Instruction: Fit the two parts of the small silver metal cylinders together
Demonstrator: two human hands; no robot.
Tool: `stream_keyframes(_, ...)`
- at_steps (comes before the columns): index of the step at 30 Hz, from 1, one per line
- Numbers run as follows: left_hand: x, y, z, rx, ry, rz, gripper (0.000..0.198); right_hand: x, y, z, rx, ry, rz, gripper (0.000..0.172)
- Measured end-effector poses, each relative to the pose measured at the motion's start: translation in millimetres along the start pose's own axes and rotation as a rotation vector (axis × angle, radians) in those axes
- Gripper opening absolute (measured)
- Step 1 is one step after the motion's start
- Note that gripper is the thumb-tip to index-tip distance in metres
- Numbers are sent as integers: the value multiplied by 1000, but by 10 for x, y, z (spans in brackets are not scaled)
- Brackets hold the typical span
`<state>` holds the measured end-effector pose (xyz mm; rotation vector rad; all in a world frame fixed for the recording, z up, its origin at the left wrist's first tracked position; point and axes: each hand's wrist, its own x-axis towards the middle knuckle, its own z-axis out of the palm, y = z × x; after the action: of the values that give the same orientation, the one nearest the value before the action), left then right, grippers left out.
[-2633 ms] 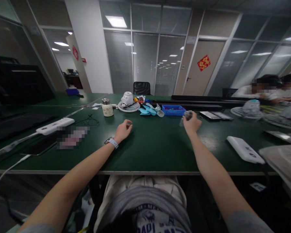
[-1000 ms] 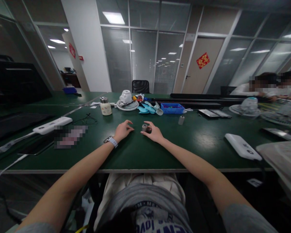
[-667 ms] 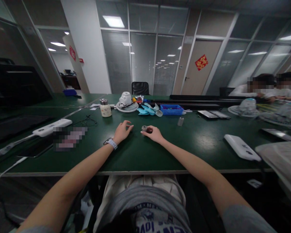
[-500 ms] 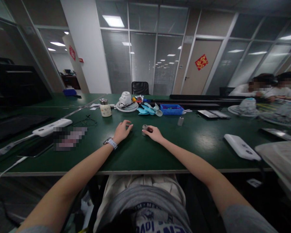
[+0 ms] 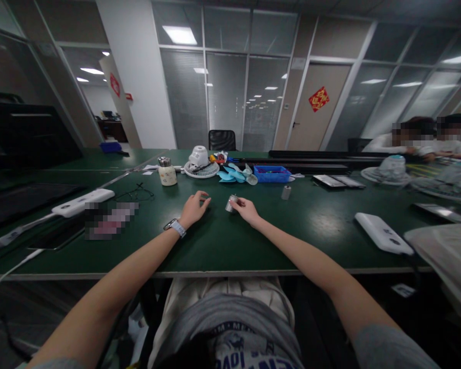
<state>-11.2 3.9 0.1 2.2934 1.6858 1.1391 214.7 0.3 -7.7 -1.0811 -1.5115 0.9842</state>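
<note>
My right hand [image 5: 245, 209] pinches a small silver metal cylinder [image 5: 231, 203] and holds it tilted just above the green table [image 5: 253, 230]. My left hand [image 5: 194, 207], with a watch on its wrist, rests on the table a little to the left of it, fingers curled with thumb and forefinger nearly touching; whether anything is between them I cannot make out. A second small silver cylinder [image 5: 286, 192] stands farther back to the right, clear of both hands.
Behind the hands lie a blue tray [image 5: 273, 174], light blue fan blades [image 5: 234, 175], a white fan grille [image 5: 201, 167] and a small cream bottle [image 5: 167, 171]. White power strips [image 5: 80, 202] lie left and right [image 5: 383, 233]. Two people sit far right.
My right hand came back from the far cylinder near the blue tray to a cylinder beside my left hand. It has just tipped that cylinder up off the table. My left hand stayed put.
</note>
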Motion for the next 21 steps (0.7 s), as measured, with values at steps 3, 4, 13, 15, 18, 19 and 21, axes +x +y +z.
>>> stream_keyframes(3, 2, -7, 4, -8, -5, 5, 27, -32, -44, 11, -13, -17, 5, 29)
stream_keyframes(4, 1, -6, 3, -10, -7, 7, 27, -33, -46, 14, -15, -20, 3, 29)
stream_keyframes(13, -11, 25, -10, -12, -32, 18, 27, 44, 67, 12, -66, -24, -20, 24)
stream_keyframes(15, -12, 28, -11, -16, -41, 20, 27, 48, 70, 11, -91, -9, -13, 25)
stream_keyframes(18, -15, 36, -17, -12, -46, 24, 26, 46, 65, 19, -89, 10, -9, 32)
stream_keyframes(19, -17, 40, -19, -10, -46, 24, 26, 44, 64, 21, -83, 15, -12, 35)
stream_keyframes(21, -20, 47, -23, -10, -48, 24, 25, 41, 66, 22, -84, 22, -21, 40)
